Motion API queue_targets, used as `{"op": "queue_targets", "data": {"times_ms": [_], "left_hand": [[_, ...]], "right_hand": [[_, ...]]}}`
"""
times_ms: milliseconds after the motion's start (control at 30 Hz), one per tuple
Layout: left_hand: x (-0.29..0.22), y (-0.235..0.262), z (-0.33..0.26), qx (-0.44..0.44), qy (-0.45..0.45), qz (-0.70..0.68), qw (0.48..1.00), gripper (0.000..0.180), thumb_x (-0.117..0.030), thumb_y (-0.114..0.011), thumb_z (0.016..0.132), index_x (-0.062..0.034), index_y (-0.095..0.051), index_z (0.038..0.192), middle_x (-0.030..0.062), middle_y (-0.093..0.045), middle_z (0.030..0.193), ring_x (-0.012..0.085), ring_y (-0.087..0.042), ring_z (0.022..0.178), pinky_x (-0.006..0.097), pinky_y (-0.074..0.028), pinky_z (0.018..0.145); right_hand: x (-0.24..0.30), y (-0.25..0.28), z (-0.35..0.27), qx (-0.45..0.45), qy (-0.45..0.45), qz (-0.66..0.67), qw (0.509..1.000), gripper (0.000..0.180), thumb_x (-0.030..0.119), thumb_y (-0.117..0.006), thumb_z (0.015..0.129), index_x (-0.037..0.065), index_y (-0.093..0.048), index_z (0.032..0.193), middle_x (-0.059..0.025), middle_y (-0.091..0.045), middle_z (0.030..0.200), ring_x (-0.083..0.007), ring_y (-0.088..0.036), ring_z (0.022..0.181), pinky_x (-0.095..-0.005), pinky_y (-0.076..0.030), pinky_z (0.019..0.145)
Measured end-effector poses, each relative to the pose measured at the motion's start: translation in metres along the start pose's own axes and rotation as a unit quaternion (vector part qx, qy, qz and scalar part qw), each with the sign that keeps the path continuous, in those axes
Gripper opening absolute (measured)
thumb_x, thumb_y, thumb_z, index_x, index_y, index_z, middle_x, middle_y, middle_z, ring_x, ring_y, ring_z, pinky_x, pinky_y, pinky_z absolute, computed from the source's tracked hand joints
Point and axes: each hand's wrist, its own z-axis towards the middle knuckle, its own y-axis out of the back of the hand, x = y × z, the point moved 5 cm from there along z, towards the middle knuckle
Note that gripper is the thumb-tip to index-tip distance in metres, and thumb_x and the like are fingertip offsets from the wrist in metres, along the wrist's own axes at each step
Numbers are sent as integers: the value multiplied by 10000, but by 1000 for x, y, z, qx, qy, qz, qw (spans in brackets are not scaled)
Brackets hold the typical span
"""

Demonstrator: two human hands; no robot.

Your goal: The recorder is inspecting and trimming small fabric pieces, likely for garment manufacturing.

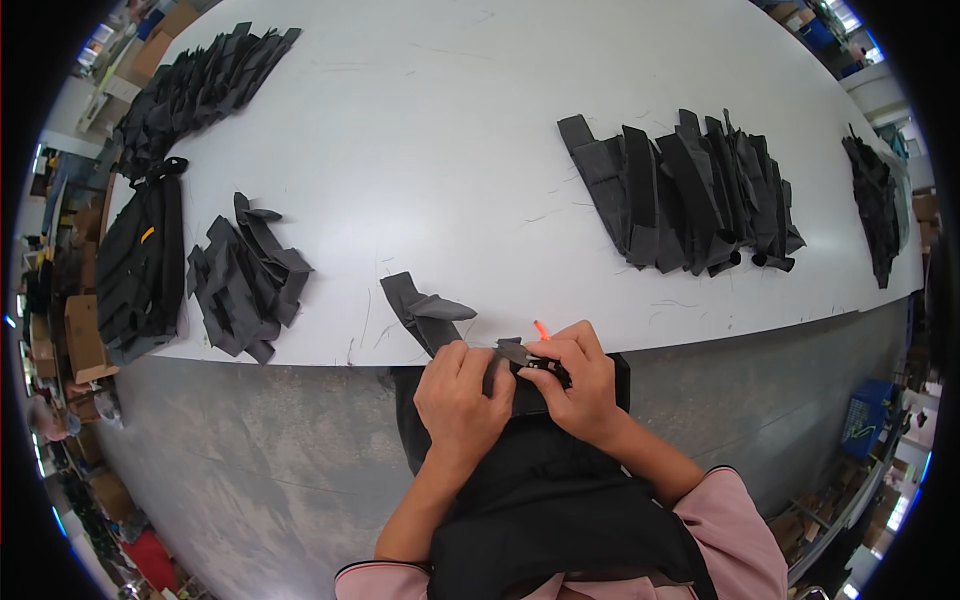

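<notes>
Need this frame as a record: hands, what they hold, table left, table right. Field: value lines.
left hand: holding dark grey strip
right hand: gripping small tool, orange part showing, rest partly hidden
table left: far fabric pile, near fabric pile, black bundle
table right: large fabric pile, smaller dark pile

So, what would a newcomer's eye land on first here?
Probably the fanned pile of dark fabric strips, stark on the right half of the white tabletop. Next, the bright orange tip beside the right hand, near the tabletop's front edge; what it belongs to is unclear. Then the yellow tab on the black bag-like item, far left.
</notes>
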Motion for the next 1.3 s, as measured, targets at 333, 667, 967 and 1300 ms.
{"op": "queue_targets", "data": {"times_ms": [333, 667, 967, 1300], "left_hand": [[9, 0, -2, 22, 76, -95, 992, 126, -82, -681, 718, -42, -561, 728, 68, -498, 677, 238, -526, 579, 336, -410, 512], [46, -15, -8, 63, 362, -475, 800, 254, -120, -631, 866, -49, -504, 658, -75, -474, 673, 19, -377, 634, 199, -323, 561], [50, -26, -23, 105, 392, -531, 744, 208, -191, -628, 884, -35, -573, 757, -81, -486, 703, 4, -392, 670, 205, -319, 564], [64, -40, -24, 47, 426, -535, 729, 238, -182, -616, 899, 28, -649, 1009, 40, -660, 906, 76, -574, 791, 220, -452, 711]], "right_hand": [[1, 0, 1, -16, -27, 31, 999, 227, 16, -716, 735, 30, -623, 941, -89, -500, 791, -189, -556, 594, -270, -492, 571], [-23, 4, -9, 21, -163, 176, 971, 321, -44, -701, 712, 34, -592, 1004, -56, -463, 825, -122, -515, 675, -245, -445, 608], [-20, -34, 16, 61, -123, 201, 970, 144, -26, -642, 750, 51, -597, 864, 18, -435, 658, -59, -395, 531, -221, -313, 439], [-32, -26, -2, 20, -190, 129, 973, 335, 120, -702, 799, 52, -554, 1092, -59, -600, 742, -105, -589, 638, -258, -492, 594]]}}
